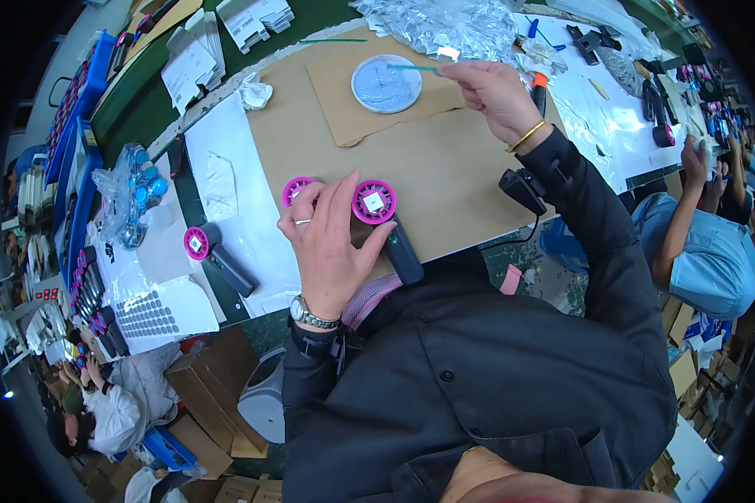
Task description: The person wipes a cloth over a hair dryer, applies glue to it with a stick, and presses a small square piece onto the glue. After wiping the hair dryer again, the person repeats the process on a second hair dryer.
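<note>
My left hand (pixel 331 243) has its fingers and thumb around the pink head of a handheld device (pixel 374 202). That head is round and slotted, with a white square at its centre, and its dark grey handle points toward me. A second pink round head (pixel 299 191) shows partly behind my left fingers. My right hand (pixel 495 92) pinches a thin green stick (pixel 414 68), its far end over a round white dish (pixel 387 107). Pale grey, smeared material covers the inside of the dish, which sits on a piece of cardboard (pixel 335 92).
Another pink-headed device (pixel 197 243) lies left. Beyond it are a sheet of grey round pieces (pixel 147 314) and a bag of blue-capped items (pixel 147 189). Crumpled clear plastic (pixel 445 25), an orange-tipped tool (pixel 539 92) and a black corded object (pixel 523 191) lie around. A person in blue sits right.
</note>
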`<state>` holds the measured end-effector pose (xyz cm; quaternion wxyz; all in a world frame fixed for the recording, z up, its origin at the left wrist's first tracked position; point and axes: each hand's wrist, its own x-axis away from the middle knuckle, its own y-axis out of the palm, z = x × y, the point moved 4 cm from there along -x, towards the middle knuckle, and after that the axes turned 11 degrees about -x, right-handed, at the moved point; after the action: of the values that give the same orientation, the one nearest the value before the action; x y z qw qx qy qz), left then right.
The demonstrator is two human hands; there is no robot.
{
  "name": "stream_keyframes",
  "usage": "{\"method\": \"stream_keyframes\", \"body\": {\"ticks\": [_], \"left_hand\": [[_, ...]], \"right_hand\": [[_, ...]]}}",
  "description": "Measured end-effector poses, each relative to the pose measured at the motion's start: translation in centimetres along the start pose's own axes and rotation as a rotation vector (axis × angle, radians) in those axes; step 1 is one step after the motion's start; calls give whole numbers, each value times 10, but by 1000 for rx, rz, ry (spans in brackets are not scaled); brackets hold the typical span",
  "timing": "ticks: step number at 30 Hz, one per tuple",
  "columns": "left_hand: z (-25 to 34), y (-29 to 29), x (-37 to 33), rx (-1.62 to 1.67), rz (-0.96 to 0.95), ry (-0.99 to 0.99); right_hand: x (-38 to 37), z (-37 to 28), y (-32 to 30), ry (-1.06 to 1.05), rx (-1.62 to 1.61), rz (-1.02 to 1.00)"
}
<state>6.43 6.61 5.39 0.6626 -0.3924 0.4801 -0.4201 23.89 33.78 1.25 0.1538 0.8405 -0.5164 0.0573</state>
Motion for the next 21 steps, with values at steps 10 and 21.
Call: {"method": "stream_keyframes", "body": {"ticks": [10, 21], "left_hand": [[7, 23, -22, 42, 64, 14], [3, 26, -16, 68, 96, -18]], "right_hand": [[16, -8, 2, -39, -17, 78], [16, -10, -4, 75, -235, -38]]}}
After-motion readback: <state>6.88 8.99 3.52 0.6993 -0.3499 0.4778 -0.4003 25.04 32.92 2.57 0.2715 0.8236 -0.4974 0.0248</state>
